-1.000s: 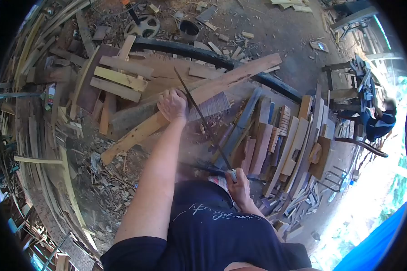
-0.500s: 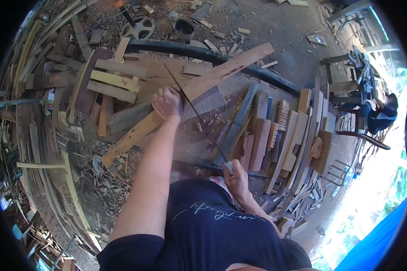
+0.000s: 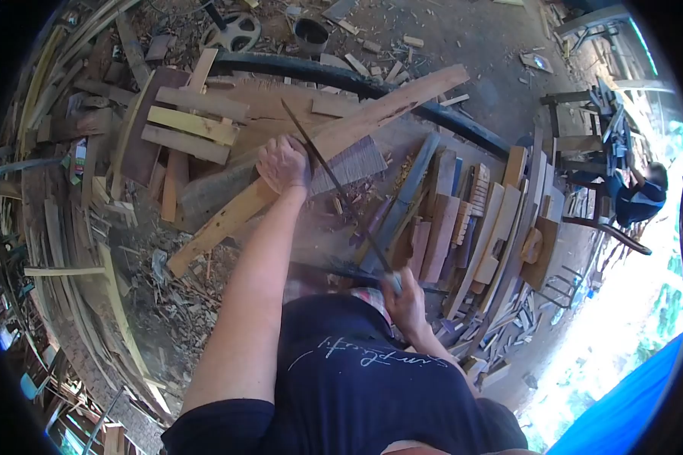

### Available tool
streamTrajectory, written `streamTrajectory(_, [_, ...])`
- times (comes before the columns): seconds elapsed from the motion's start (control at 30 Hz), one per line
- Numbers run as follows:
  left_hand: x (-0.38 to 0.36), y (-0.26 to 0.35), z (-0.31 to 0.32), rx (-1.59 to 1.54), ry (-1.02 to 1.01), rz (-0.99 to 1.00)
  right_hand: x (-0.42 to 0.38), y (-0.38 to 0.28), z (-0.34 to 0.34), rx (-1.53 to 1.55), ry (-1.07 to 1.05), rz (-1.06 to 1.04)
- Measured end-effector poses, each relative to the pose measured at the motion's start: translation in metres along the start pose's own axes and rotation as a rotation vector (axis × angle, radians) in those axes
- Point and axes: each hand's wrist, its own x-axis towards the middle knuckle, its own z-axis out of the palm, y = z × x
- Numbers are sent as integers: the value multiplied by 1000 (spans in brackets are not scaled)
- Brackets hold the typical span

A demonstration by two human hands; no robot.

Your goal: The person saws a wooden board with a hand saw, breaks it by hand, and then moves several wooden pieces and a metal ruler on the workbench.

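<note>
A long, light-brown wooden plank point(image 3: 402, 101) lies diagonally over other boards on the work surface. My left hand point(image 3: 284, 164) is closed over it, its fingers curled on the wood. Just right of that hand, a thin handsaw blade point(image 3: 323, 162) crosses the plank, seen almost edge-on. The blade runs down toward my body, where my right hand point(image 3: 407, 305) is wrapped around the saw's pale handle point(image 3: 392, 283). Under the plank sits a grey, ridged piece of wood point(image 3: 354, 165). Whether the teeth have cut into the plank is not clear.
Short boards point(image 3: 193, 125) are stacked left of the plank. Many wood pieces point(image 3: 472, 227) stand in rows to the right. A dark beam point(image 3: 300, 68) borders the far side, beyond which are a bucket point(image 3: 310, 34) and a wheel point(image 3: 235, 32). Another person point(image 3: 639, 199) is at far right.
My right hand and the saw handle have shifted slightly toward my body. My left hand stays on the plank. The whole view has tilted a little, so the scene sits higher.
</note>
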Motion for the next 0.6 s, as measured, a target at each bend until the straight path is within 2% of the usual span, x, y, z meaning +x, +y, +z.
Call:
streamTrajectory(0.13, [2, -1, 4, -10, 51, 12, 111, -29, 64, -44, 102, -193])
streamTrajectory(0.2, [2, 0, 6, -6, -7, -58, 114, -34, 61, -3, 97, -198])
streamTrajectory(0.33, [6, -1, 9, -47, -7, -61, 72, -43, 21, -10, 52, -144])
streamTrajectory(0.4, [2, 2, 3, -6, 9, -58, 31, -19, 3, -17, 4, -79])
streamTrajectory(0.5, [2, -1, 4, -31, 37, 4, 23, -4, 8, 7, -10, -13])
streamTrajectory(0.6, [-1, -4, 8, -19, 45, 20, 106, -40, 53, 30, 96, -150])
